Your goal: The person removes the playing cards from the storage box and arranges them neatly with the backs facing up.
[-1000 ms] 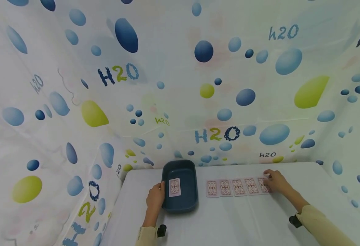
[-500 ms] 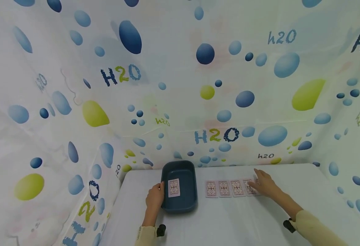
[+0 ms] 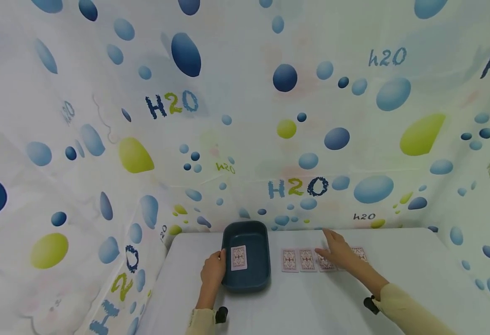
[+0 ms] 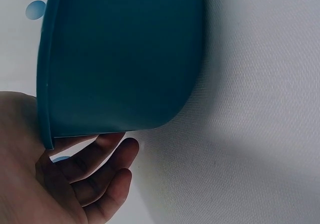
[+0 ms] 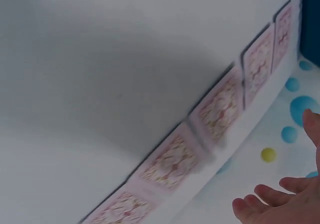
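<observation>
A dark teal rectangular tray (image 3: 251, 280) stands on the white table, with one playing card (image 3: 238, 258) lying back-up inside it. My left hand (image 3: 213, 270) grips the tray's left rim; in the left wrist view its fingers (image 4: 92, 169) bend along the outer wall. To the right of the tray, several playing cards (image 3: 289, 260) lie back-up in a straight row with red patterned backs. Over the right part of that row hovers my right hand (image 3: 340, 252), fingers spread and holding nothing, partly covering the cards beneath. The right wrist view shows the row running toward the tray.
White cloth covers the table (image 3: 299, 304). A curtain (image 3: 245, 139) printed with blue and green drops hangs behind and along the sides. A small black device (image 3: 370, 304) sits on the right wrist, another (image 3: 221, 315) on the left.
My right hand has moved left along the row, from the rightmost card to above the middle ones, uncovering the far-right card. My left hand stays on the tray's rim.
</observation>
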A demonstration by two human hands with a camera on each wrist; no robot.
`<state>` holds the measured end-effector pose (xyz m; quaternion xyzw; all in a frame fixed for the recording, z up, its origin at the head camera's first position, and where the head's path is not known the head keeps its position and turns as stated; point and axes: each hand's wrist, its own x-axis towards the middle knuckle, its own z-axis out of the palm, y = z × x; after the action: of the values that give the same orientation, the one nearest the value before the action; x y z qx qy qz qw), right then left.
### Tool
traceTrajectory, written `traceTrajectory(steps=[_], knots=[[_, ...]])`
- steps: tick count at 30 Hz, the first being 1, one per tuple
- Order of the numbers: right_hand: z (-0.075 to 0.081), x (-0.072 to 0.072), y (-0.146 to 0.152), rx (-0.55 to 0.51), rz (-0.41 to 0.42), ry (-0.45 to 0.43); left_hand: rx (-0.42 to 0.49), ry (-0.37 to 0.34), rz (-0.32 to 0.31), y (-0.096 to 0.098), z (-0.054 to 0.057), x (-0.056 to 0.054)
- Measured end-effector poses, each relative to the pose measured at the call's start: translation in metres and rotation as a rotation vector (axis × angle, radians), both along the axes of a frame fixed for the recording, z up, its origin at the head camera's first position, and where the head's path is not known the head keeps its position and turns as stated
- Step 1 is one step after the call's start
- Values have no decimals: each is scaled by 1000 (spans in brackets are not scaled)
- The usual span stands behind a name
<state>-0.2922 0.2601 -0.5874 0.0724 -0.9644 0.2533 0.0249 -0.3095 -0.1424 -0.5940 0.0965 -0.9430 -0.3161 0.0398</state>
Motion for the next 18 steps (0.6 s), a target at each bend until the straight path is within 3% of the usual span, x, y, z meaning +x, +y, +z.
traceTrajectory(steps=[7,18], knots=[[10,-9,-38,-29,48,-34,5,7,9,0,0,2],[25,-19,-98,-33,135,-10,7,10,5,-1,-2,1]])
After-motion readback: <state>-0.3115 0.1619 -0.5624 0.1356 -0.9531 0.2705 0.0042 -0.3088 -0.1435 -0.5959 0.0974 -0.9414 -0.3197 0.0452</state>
